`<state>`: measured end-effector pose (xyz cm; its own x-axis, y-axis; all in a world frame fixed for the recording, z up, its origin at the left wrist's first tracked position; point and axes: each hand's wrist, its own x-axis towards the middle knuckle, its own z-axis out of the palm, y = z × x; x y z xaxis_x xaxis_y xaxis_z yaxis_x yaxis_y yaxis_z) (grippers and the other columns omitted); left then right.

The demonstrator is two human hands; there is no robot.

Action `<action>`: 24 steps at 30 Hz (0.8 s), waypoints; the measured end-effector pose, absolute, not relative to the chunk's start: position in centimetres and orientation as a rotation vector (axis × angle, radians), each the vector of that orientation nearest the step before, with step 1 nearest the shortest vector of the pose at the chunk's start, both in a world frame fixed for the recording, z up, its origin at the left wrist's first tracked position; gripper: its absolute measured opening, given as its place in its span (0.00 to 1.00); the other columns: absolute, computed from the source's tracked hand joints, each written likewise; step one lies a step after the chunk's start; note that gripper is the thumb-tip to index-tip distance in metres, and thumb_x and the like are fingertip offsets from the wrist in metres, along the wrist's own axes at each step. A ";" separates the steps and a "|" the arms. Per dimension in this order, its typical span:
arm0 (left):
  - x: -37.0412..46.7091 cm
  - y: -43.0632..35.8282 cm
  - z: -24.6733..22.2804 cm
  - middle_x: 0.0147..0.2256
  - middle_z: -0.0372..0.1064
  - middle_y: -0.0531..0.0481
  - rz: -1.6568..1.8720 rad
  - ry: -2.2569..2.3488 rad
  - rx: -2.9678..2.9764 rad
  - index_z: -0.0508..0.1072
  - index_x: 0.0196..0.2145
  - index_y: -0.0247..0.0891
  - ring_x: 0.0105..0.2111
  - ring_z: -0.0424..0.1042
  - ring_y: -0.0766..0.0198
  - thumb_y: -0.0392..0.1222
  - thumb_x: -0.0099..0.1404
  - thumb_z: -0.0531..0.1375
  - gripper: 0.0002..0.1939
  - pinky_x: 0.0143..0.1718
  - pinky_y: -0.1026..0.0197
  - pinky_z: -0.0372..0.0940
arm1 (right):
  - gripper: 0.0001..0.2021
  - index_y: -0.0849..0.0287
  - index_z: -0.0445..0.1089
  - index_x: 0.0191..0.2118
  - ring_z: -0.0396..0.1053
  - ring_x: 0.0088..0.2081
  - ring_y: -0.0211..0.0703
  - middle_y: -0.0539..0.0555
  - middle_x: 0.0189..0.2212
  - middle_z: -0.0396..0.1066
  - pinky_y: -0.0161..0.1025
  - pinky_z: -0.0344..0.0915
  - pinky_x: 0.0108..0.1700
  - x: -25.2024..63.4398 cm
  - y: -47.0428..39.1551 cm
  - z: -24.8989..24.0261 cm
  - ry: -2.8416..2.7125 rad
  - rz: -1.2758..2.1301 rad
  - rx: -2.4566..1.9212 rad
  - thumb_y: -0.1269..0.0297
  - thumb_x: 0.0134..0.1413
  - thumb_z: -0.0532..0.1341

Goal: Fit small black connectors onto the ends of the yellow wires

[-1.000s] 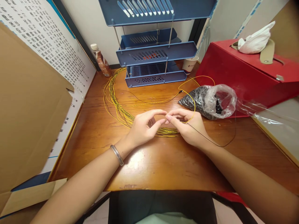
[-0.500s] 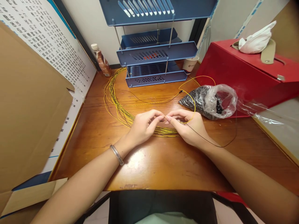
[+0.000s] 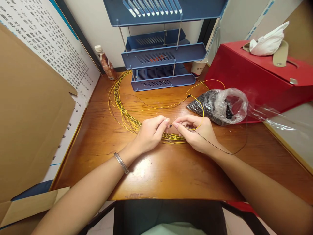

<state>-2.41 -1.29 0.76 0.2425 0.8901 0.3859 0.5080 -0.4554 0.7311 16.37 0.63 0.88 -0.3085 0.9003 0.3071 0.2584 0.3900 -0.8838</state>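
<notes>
My left hand (image 3: 153, 131) is closed in a pinch over the wire coil. A small black piece (image 3: 170, 125) shows at its fingertips, too small to tell its kind. Just right of it, my right hand (image 3: 195, 133) pinches thin wire near its end, thumb against forefinger. From that hand a yellow wire (image 3: 203, 109) loops up, and a dark wire (image 3: 212, 144) bows out to the right over the forearm. A narrow gap separates the two hands' fingertips. The large coil of yellow and dark wire (image 3: 122, 111) lies on the table, partly hidden behind both hands.
A clear plastic bag of small black pieces (image 3: 207, 99) lies open at the right, before a red box (image 3: 244, 71) with tissue on top. Behind stand a blue tiered rack (image 3: 163, 58), a bottle (image 3: 106, 65) and a paper cup (image 3: 198, 69). Cardboard (image 3: 34, 114) borders the left.
My fingertips, touching before, have parted slightly, my left hand drawing a little left. The small black piece has come into sight between them.
</notes>
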 end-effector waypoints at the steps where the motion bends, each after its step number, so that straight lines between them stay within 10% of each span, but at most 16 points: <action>1: -2.4 -1.2 0.7 0.26 0.73 0.51 1.102 1.290 2.040 0.71 0.28 0.37 0.27 0.71 0.67 0.42 0.76 0.51 0.19 0.35 0.64 0.64 | 0.07 0.61 0.77 0.31 0.58 0.18 0.33 0.48 0.16 0.67 0.33 0.54 0.21 16.5 0.7 1.0 -1.789 0.936 -1.016 0.63 0.56 0.65; 9: -2.6 -0.3 -0.8 0.38 0.78 0.45 0.946 1.545 2.173 0.76 0.45 0.36 0.38 0.72 0.57 0.43 0.69 0.63 0.11 0.43 0.56 0.64 | 0.08 0.60 0.76 0.29 0.54 0.19 0.33 0.46 0.16 0.60 0.34 0.52 0.22 17.5 1.7 1.3 -1.749 0.776 -1.095 0.62 0.54 0.65; 24: -2.4 -0.4 -1.0 0.36 0.77 0.48 1.127 1.405 2.032 0.74 0.40 0.37 0.36 0.74 0.61 0.37 0.70 0.62 0.02 0.39 0.59 0.67 | 0.09 0.61 0.75 0.29 0.57 0.18 0.34 0.46 0.15 0.63 0.35 0.54 0.24 17.4 1.5 1.3 -1.775 0.830 -1.163 0.61 0.55 0.64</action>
